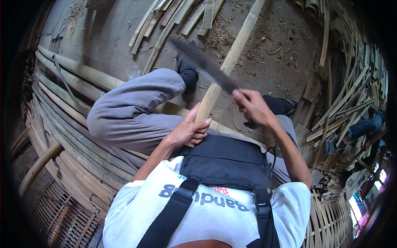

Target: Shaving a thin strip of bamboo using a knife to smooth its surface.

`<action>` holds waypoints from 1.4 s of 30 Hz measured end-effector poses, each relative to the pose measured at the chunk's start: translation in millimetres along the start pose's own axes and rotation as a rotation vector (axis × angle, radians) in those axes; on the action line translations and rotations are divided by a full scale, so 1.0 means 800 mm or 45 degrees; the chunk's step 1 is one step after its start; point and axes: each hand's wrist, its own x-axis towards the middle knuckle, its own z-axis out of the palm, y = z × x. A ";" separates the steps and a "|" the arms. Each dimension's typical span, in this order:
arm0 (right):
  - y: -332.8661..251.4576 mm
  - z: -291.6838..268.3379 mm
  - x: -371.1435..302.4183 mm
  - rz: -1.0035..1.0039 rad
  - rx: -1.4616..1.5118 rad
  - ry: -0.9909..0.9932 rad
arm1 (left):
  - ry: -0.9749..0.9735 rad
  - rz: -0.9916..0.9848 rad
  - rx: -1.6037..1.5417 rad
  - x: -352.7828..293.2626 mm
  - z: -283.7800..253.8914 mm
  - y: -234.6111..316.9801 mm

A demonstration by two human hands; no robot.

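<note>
A long bamboo pole (240, 43) slants from my lap up toward the far edge of the view. My left hand (192, 129) is wrapped round its near end, close to the black bag at my waist. In my right hand (253, 108) is the handle of a machete (202, 64), its dark blade blurred by motion. The blade crosses over the pole and points to the far left. Whether its edge touches the bamboo I cannot tell.
Whole bamboo poles (78, 128) are stacked along the left. Split bamboo strips (165, 20) lie on the floor ahead, with shavings (285, 62) scattered nearby. More strips (343, 99) are heaped at the right, where another person's leg (366, 126) shows. A woven bamboo basket (328, 215) stands behind at the right.
</note>
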 end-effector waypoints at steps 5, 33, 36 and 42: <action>-0.002 -0.006 0.002 0.042 -0.015 -0.022 | 0.025 -0.016 -0.010 -0.002 0.001 -0.002; -0.012 -0.009 0.007 0.107 -0.025 -0.089 | -0.076 -0.045 0.016 -0.002 -0.006 -0.006; -0.025 -0.019 0.014 0.080 -0.050 -0.064 | 0.008 -0.020 0.032 0.001 -0.003 -0.006; -0.020 -0.016 0.010 0.074 -0.084 -0.121 | -0.052 -0.059 0.034 0.000 -0.008 -0.006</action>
